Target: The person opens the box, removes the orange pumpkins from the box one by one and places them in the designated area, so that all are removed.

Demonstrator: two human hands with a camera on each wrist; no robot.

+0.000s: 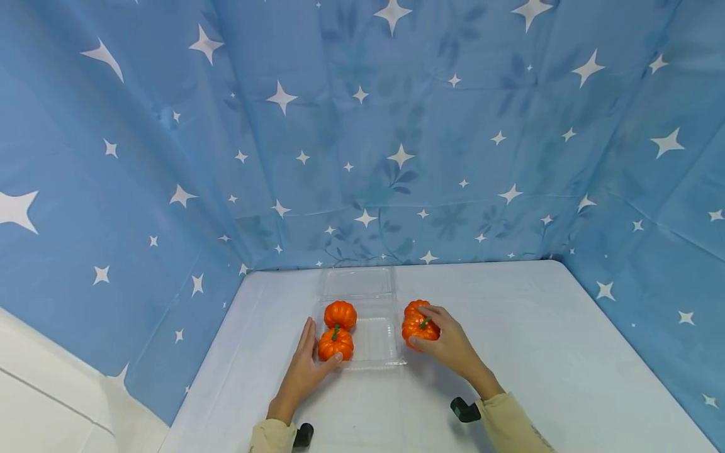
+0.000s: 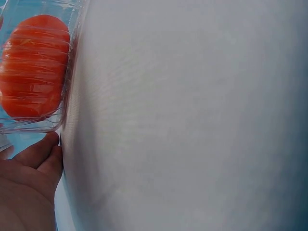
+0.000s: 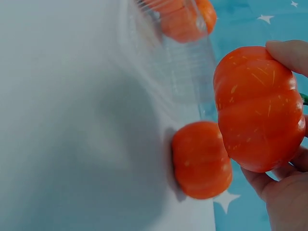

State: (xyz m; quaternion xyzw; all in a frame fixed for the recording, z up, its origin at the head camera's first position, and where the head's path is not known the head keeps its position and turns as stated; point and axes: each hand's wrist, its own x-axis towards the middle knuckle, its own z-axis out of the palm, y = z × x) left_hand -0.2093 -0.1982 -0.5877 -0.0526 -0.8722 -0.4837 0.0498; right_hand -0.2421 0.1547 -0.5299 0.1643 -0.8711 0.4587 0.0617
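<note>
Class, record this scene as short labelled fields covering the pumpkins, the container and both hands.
Pumpkin count: four, orange
In container: near pumpkin and far pumpkin, both in the left half
Outside container: held pumpkin, raised off the table; resting pumpkin, on the table to the container's right
Container: clear plastic, its lid open on the far side
Right grip: fingers and thumb around the held pumpkin
Left grip: fingers extended by the container's left side, thumb at its near edge
Backdrop: blue curtain with white stars
</note>
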